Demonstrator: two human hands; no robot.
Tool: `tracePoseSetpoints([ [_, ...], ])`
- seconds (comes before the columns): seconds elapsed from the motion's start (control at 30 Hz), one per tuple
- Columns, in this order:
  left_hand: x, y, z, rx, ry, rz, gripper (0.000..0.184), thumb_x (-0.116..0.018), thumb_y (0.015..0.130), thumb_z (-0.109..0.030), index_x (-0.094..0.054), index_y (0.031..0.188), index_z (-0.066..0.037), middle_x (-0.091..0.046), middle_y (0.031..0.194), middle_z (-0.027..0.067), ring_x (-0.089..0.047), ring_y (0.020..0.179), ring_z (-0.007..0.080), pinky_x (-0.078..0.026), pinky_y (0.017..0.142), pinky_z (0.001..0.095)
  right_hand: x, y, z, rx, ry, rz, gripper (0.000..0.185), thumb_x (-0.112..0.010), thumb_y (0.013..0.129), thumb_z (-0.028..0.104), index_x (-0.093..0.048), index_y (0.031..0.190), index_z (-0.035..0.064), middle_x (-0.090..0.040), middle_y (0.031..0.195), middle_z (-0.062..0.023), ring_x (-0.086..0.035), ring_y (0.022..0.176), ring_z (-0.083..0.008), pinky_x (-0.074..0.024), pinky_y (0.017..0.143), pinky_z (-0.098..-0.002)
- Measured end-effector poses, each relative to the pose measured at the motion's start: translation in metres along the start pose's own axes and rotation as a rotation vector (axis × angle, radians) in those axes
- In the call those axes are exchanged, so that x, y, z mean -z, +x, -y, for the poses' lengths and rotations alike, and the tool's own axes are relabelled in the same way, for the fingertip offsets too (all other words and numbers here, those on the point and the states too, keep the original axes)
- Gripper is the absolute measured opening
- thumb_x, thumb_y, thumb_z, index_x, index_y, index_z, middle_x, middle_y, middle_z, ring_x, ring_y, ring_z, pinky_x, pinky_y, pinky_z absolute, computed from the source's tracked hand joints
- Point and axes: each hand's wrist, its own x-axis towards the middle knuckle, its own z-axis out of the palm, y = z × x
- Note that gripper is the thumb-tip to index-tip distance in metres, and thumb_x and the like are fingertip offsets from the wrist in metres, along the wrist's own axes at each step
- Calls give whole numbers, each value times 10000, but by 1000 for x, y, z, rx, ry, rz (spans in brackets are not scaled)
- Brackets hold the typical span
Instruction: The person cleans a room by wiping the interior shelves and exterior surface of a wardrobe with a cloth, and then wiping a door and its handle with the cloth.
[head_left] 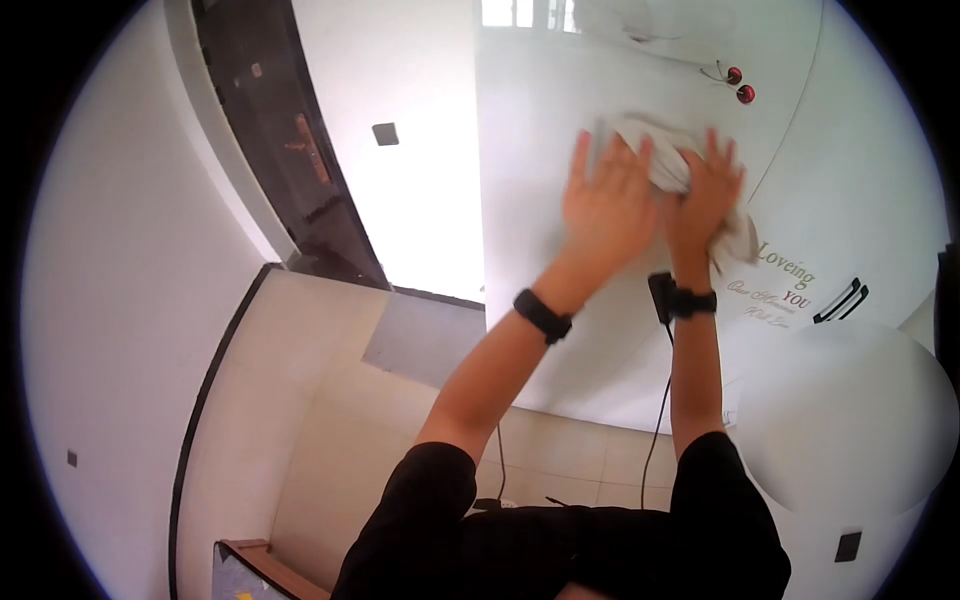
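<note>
A pale cloth lies bunched against a glossy white panel with printed cherries and lettering. My right hand is on the cloth, which shows on both sides of it, and holds it to the panel. To its left, my left hand is spread, its fingers pointing up and apart, close beside the cloth. Motion blurs both hands, so I cannot tell whether the left fingertips touch the cloth. Each wrist wears a black band, and a cable hangs from a small black device by the right one.
Black handles sit on the panel at the right. A dark door stands at the upper left, near a wall switch. Beige floor tiles lie below. A wooden-edged item is at the lower left.
</note>
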Motion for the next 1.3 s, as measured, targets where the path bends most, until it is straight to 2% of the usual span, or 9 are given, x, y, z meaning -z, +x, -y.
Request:
tracePoseSetpoints([
  [0.2, -28, -69, 39, -91, 126, 6, 437, -558, 703, -73, -594, 1131, 6, -613, 1070, 143, -549, 1103, 277, -344, 1031, 480, -24, -63, 10, 28, 119, 164, 564, -557, 637, 47, -580, 1191, 154, -503, 1350, -24, -394, 1304, -267, -216, 1078, -506],
  [0.47, -10, -274, 52, 144, 47, 574, 428, -579, 713, -84, -593, 1139, -49, -612, 1109, 114, -529, 1127, 234, -327, 1048, 461, -49, -237, 30, 143, 242, 649, 511, -505, 740, -43, -568, 1223, 110, -558, 1255, -104, -474, 1202, -320, -306, 1021, -500],
  [0.57, 39, -389, 34, 170, 29, 819, 440, -507, 749, -34, -536, 1188, -46, -597, 1027, 91, -538, 1062, 230, -316, 1039, 481, -45, -358, 66, 22, 288, 955, 176, -557, 797, 44, -666, 931, 76, -639, 1053, -127, -562, 1059, -314, -404, 960, -405],
  [0.67, 108, -460, 11, 537, -166, 971, 388, -513, 773, -50, -578, 1154, -88, -587, 1145, 160, -515, 1128, 316, -362, 1020, 442, -16, -423, 137, -134, 917, 804, 295, -574, 690, -34, -670, 944, 78, -666, 981, -123, -621, 938, -290, -478, 862, -380],
  [0.8, 231, -489, 35, 1238, -500, 461, 411, -558, 879, -156, -524, 1276, -53, -555, 1258, 166, -514, 1183, 274, -375, 1008, 361, -1, -411, 259, -491, 1022, 1222, 374, -641, 760, 100, -598, 1112, -17, -637, 1001, -212, -627, 917, -343, -499, 802, -357],
  [0.93, 335, -479, 85, 1618, -526, -33, 368, -545, 920, -161, -546, 1270, -46, -573, 1259, 92, -502, 1137, 146, -386, 971, 301, -25, -342, 399, -156, 1232, 1340, 376, -686, 778, 192, -589, 1071, -22, -622, 910, -209, -599, 851, -369, -479, 751, -401],
  [1.1, 472, -467, 157, 1487, -402, -177, 357, -605, 896, -118, -574, 1239, -24, -637, 1095, 46, -535, 996, 102, -425, 908, 264, -78, -314, 559, 372, 1307, 1375, 338, -624, 846, 218, -562, 1079, -19, -608, 934, -193, -569, 867, -393, -448, 773, -444],
  [1.2, 564, -448, 202, 1641, -495, -284, 298, -602, 897, -93, -618, 1189, -37, -655, 1047, 30, -552, 922, 80, -455, 856, 246, -104, -316, 640, 329, 1519, 1283, 380, -586, 874, 208, -526, 1184, -3, -609, 1049, -193, -565, 966, -372, -442, 853, -424],
  [1.3, 635, -436, 258, 1451, -369, -282, 245, -564, 902, -38, -646, 1133, -21, -650, 1104, 42, -557, 942, 84, -458, 849, 240, -129, -276, 715, 400, 1502, 1514, 507, -552, 894, 194, -392, 1343, 20, -593, 1145, -189, -547, 1054, -351, -429, 912, -395],
])
